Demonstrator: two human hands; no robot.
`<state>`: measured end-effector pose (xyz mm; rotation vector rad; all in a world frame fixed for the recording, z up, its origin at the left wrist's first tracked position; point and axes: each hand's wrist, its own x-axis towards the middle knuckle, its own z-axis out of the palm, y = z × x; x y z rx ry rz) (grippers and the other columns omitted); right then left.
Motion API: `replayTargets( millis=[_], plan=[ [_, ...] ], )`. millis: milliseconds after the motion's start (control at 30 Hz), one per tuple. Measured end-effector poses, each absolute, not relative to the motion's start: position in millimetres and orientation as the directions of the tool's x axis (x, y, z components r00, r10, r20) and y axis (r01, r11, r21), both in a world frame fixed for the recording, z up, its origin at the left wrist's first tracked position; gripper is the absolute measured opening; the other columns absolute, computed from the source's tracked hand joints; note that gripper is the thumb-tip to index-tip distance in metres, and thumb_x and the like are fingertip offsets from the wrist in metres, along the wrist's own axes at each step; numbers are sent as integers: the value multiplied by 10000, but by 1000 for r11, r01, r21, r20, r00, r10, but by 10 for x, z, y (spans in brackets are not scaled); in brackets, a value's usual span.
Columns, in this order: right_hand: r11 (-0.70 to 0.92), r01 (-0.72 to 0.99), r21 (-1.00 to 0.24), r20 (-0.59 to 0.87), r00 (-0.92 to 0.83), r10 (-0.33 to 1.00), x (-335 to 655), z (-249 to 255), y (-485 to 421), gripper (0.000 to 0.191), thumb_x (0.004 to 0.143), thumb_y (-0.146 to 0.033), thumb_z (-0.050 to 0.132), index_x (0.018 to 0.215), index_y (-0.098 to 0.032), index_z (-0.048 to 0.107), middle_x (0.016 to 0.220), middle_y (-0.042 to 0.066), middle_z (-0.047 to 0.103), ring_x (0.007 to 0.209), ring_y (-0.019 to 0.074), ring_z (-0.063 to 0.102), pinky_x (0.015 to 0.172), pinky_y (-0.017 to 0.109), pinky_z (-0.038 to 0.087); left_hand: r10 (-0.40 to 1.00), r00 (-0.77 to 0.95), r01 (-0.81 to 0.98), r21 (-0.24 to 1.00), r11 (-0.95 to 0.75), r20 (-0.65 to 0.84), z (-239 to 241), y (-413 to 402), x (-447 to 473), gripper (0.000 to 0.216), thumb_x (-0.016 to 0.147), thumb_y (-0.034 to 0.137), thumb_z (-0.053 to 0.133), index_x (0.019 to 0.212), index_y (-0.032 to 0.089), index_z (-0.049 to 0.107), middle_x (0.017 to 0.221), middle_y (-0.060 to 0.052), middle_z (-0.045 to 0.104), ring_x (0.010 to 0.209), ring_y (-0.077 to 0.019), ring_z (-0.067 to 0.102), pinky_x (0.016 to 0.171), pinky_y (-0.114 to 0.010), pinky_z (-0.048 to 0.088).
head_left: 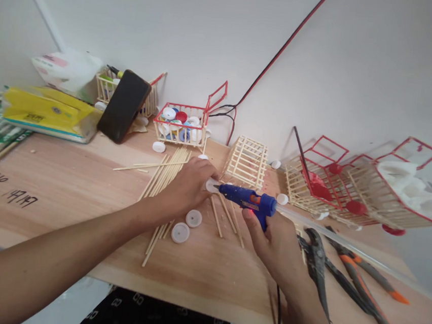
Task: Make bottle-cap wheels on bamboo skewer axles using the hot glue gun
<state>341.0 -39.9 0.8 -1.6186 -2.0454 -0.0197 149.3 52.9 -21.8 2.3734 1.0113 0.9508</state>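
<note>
My right hand (282, 247) is wrapped round the handle of a blue hot glue gun (241, 196), and a long clear glue stick (331, 234) runs out of its back end. Between the fingers of my left hand (187, 184) is a whitish plastic bottle cap (210, 185). The gun's nozzle points left, at or very near this cap; whether they touch I cannot tell. Below my left hand two loose caps, one nearer (180, 233) and one farther (194, 218), lie on the wooden table (92, 216). Thin wooden sticks (161, 177) lie partly under my left hand and forearm.
Behind my hands stands a slatted stick frame (246, 160). Against the wall are a red-rimmed basket of caps (181, 123) and more stick carts (312, 189). Pliers (317, 263) and orange-grey cutters (364, 288) lie right; a phone (124, 106) and yellow packet (48, 113) left.
</note>
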Motion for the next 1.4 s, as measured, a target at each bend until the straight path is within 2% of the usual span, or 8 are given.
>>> replayTargets(
  millis=[400,800,967,1267,1400],
  plan=[
    [270,918,-291,392,-143,909,3432,-36,-392,317,908,-409,434,927,-160,628,714,69,653,657,220,610,586,309,448,724,520,459,567,-684,453,-225,526,1484,59,792,160,592,850,165,602,893,-42,627,912,-199,521,845,-352,411],
    [283,911,-299,391,-154,907,3416,-31,-388,344,916,-416,415,876,-156,637,704,61,660,635,198,607,564,282,432,718,517,460,556,-692,466,-233,527,1490,67,780,132,592,836,167,594,868,-28,625,885,-190,529,828,-334,408],
    [314,904,-290,426,-172,888,3428,-46,-386,316,918,-388,430,931,-146,632,757,76,674,665,204,617,590,291,443,718,520,462,554,-692,463,-242,527,1486,105,764,116,601,855,170,597,890,-32,628,904,-194,528,836,-332,406],
    [324,917,-231,446,-197,873,3427,-64,-373,351,918,-413,422,914,-136,639,616,53,615,521,185,554,534,289,417,719,527,453,566,-689,453,-244,524,1490,92,775,110,583,841,171,602,886,-33,630,904,-193,520,844,-334,397],
    [317,921,-227,440,-193,877,3427,-68,-374,357,916,-417,423,875,-136,639,614,56,610,538,190,560,531,284,413,740,523,457,594,-662,422,-233,520,1493,90,765,130,610,844,172,612,896,-37,636,914,-198,521,835,-330,399]
  ],
)
